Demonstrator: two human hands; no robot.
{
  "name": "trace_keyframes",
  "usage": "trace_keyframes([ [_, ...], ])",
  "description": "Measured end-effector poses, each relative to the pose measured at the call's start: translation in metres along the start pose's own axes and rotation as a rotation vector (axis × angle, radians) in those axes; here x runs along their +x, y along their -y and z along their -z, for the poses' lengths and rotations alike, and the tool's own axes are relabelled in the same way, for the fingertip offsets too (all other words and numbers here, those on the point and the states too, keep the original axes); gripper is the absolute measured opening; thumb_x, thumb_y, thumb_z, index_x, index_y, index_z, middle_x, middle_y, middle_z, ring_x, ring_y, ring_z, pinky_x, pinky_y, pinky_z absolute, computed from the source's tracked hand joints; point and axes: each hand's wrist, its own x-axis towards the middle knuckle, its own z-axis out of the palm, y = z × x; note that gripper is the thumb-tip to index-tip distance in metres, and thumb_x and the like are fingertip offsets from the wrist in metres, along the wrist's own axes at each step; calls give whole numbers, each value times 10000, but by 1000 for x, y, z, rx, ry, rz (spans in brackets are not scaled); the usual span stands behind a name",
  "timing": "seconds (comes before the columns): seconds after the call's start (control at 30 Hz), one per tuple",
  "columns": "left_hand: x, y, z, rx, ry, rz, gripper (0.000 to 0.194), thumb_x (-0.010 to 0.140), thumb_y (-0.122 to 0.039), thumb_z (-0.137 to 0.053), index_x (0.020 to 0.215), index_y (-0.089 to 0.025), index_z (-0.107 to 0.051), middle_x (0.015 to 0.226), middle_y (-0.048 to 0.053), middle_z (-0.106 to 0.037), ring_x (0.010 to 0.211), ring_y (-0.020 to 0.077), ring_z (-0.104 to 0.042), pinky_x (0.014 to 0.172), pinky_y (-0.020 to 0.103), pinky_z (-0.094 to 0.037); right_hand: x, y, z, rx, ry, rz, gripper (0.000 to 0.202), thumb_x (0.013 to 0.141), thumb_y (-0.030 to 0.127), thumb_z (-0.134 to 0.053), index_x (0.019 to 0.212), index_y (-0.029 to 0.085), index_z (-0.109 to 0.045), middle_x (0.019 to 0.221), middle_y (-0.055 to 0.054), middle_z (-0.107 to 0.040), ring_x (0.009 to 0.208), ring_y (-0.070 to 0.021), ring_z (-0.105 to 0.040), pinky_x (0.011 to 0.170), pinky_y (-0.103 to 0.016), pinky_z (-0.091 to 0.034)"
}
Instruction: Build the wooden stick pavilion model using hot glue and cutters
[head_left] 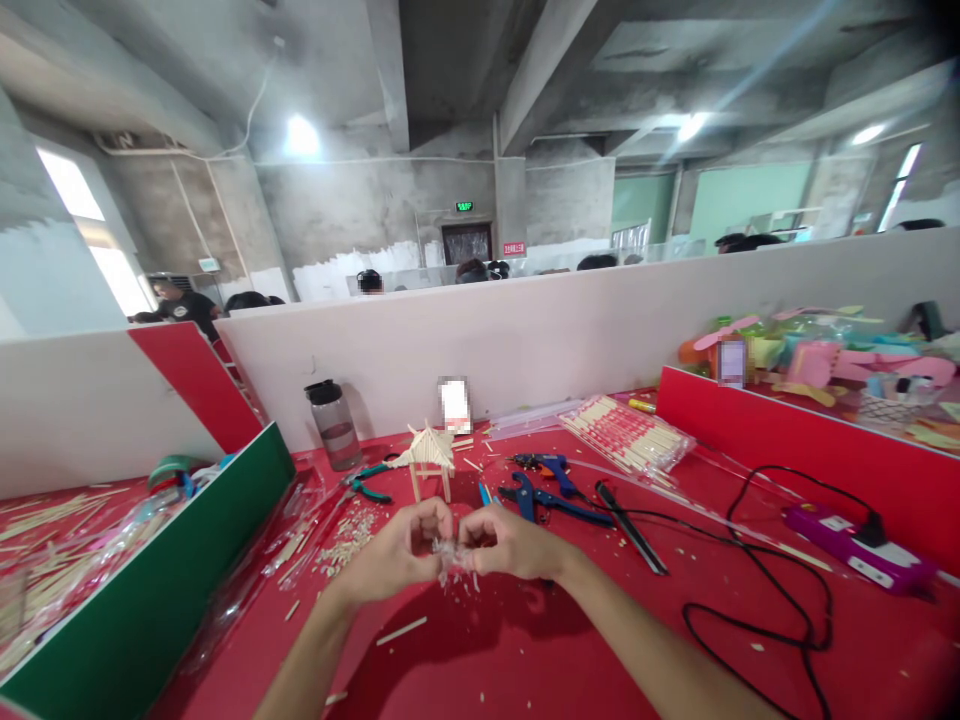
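Note:
Over the red table, my left hand (pixel 409 548) and my right hand (pixel 510 542) are close together, fingers curled and pinching a clump of clear, whitish shreds (pixel 454 556) between them. What the shreds are is too small to tell. Just beyond my hands stands a small model pavilion (pixel 427 452) of pale wooden sticks, with a pointed roof and thin legs. Green-handled pliers (pixel 367 484) lie at its left. To the right are a blue glue gun (pixel 551 468) and a blue cutting tool (pixel 529 497).
Wood scraps (pixel 349 540) lie left of my hands. A water bottle (pixel 334 425) and a phone (pixel 454 402) stand at the back. Bundled sticks (pixel 626 435), a black-and-silver tool (pixel 631 528), a black cable and a purple power strip (pixel 859 547) are rightward. A green divider (pixel 165 570) borders the left.

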Motion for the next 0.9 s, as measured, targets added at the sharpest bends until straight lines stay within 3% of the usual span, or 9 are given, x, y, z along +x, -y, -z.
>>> trace_keyframes([
  [0.17,-4,-4,6,-115,-27,37,272,707,-250,-765,830,-189,-530,722,-42,-555,604,88,-473,584,207,-376,-6,4,3,67,62,10,65,708,224,-614,731,163,-611,638,48,-536,584,-84,-430,572,-210,-340],
  [0.37,-1,-3,12,-51,-139,47,295,731,-342,-815,834,-164,-602,756,-9,-616,668,113,-533,643,225,-396,-7,7,5,90,-98,-29,207,812,367,-690,803,162,-668,669,10,-643,534,-85,-502,530,-202,-381],
  [0.57,8,8,13,108,-293,10,277,761,-384,-784,824,-167,-624,672,-34,-607,598,111,-524,571,211,-356,0,-2,5,-1,-245,-28,365,803,451,-742,1009,151,-726,809,-55,-737,679,-154,-644,655,-257,-473],
  [0.9,13,11,5,177,-297,-23,283,821,-440,-717,821,-157,-705,710,23,-695,671,164,-615,660,265,-459,7,-6,-7,-39,-385,-5,193,753,330,-755,832,157,-726,743,-34,-723,681,-167,-649,650,-259,-470],
])
